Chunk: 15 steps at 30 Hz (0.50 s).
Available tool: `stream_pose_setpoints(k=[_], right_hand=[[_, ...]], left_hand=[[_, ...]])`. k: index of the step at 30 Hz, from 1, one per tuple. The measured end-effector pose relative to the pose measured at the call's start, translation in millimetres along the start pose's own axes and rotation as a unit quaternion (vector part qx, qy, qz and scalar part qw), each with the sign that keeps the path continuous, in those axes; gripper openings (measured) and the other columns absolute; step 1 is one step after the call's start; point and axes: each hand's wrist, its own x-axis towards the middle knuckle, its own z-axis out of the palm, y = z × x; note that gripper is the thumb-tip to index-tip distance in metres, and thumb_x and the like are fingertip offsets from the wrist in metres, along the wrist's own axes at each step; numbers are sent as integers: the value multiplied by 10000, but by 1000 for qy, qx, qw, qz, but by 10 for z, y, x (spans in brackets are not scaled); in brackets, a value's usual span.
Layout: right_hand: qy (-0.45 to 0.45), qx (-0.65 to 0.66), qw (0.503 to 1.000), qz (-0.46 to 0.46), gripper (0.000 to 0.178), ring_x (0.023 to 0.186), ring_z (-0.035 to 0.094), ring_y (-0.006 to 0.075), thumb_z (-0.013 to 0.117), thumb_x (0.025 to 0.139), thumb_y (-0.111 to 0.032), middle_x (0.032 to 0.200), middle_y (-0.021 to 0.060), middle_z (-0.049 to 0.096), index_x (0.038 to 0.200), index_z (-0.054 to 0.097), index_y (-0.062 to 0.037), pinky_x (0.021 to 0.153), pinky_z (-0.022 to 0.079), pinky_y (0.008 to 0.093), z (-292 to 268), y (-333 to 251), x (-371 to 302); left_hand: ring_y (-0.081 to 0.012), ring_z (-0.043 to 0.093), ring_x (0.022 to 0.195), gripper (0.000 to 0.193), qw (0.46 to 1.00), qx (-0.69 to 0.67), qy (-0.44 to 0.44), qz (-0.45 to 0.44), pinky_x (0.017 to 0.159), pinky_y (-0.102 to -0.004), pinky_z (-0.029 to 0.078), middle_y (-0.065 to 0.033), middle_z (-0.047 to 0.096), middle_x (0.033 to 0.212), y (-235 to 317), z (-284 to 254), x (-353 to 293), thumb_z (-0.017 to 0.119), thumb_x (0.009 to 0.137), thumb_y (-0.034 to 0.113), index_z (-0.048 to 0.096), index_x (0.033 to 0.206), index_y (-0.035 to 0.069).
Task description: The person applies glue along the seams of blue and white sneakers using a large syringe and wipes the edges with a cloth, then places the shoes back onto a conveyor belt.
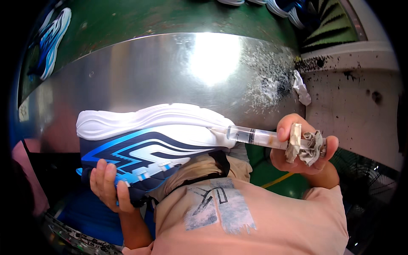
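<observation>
A blue, navy and white sports shoe (140,148) lies on its side in the air, its thick white sole (148,119) turned toward the far side. My left hand (110,187) is closed around its opening at the lower left, fingers spread over the upper. In my right hand (304,148) is a clear syringe (242,134) with some clear liquid near its tip. Beige tape or paper is wrapped about the syringe's flange and plunger end. The nozzle points left and meets the seam between sole and upper near the toe; whether it touches is hard to tell.
A shiny metal plate (140,63) covers the near bench, speckled with dark residue at its right. Crumpled white paper (301,88) lies by the pale machine side (352,93). Beyond, a green surface (140,19) carries another blue shoe (53,42) at left and several shoes at the far right.
</observation>
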Motion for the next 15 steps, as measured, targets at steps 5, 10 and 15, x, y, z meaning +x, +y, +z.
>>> stream_pose_setpoints(k=[5,10,15], right_hand=[[-7,134,985,-106,905,476,346,45,340,684,-746,635,17,415,1105,330,55,413,249,175,37,332,7],[-8,212,962,-173,924,502,343,42,344,670,-758,675,17,427,1118,331,50,424,254,175,141,509,65],[66,133,986,-73,937,609,398,51,416,648,-738,785,36,464,1140,327,54,514,323,173,286,342,32]], left_hand=[[-362,526,957,467,999,6,-27,35,826,-476,408,-173,500,1063,-213,-139,152,506,815,409,346,1080,59],[-386,516,959,518,998,-17,-17,55,827,-484,400,-200,506,1057,-331,-176,275,585,774,360,360,1110,37],[-383,518,956,557,997,-43,-34,52,827,-477,404,-206,510,1067,-385,-221,401,662,721,300,375,1109,21]])
